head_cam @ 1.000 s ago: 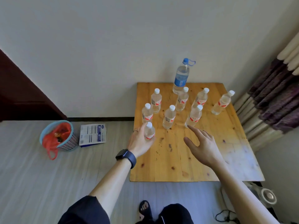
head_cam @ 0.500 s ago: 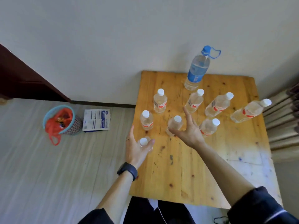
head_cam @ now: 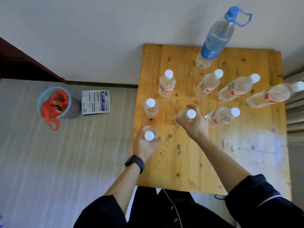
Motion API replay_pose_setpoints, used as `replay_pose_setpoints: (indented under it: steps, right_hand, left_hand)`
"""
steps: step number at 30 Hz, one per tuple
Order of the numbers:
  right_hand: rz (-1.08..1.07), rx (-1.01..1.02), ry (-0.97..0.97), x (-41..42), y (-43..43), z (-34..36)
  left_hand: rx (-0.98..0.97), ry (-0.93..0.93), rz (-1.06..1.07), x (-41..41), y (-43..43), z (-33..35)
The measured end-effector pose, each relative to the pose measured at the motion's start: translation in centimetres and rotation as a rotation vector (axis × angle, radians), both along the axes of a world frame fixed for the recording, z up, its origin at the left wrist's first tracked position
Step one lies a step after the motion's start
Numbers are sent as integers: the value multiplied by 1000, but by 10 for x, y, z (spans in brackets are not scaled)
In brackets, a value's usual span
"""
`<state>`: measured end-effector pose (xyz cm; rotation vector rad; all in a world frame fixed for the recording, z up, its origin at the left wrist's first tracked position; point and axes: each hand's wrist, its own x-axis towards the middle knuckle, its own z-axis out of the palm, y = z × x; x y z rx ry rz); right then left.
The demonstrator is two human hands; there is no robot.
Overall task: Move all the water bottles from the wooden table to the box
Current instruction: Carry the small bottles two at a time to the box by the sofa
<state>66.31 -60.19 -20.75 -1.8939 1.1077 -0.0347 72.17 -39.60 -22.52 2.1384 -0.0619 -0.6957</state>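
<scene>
**Both hands gripping small bottles**

We record the left hand with its fingers curled round a white-capped bottle at the left edge of the tabletop. The right hand wraps its fingers round a second bottle nearer the middle. We cannot tell whether either is off the wood. Six other small bottles stand beyond, and a large blue-capped bottle at the far edge.

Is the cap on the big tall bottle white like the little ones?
No, the big bottle at the far edge of the wooden table wears a blue cap with a blue carry loop.
</scene>
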Motion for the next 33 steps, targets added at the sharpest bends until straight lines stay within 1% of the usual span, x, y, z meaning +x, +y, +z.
replay_pose_setpoints:
  steps: [5, 8, 12, 18, 22, 25, 29, 31, 33]
  right_hand:
    - [-184, -19, -4, -36, 41, 7]
    - [-262, -11, -1, -57, 72, 3]
    - [-342, 34, 40, -72, 109, -10]
    - [-420, 22, 52, -74, 141, -21]
    - [-344, 16, 71, -73, 137, -19]
    - [-217, 11, 66, -77, 127, -17]
    - [1, 40, -54, -93, 108, -13]
    - [74, 44, -77, -98, 98, -14]
    - [86, 49, -40, -97, 94, -14]
  left_hand:
    - [62, -15, -184, 4, 14, 6]
    - [76, -6, -258, -2, 22, 7]
    - [79, -29, -291, -12, 28, 7]
    - [27, -24, -274, -16, 31, 1]
    - [-3, -34, -303, -14, 33, -3]
    - [-1, -98, -330, -13, 38, -3]
    - [0, -150, -414, -12, 43, -5]
    - [14, -119, -453, -10, 41, -6]
    - [46, -77, -460, -8, 38, -6]
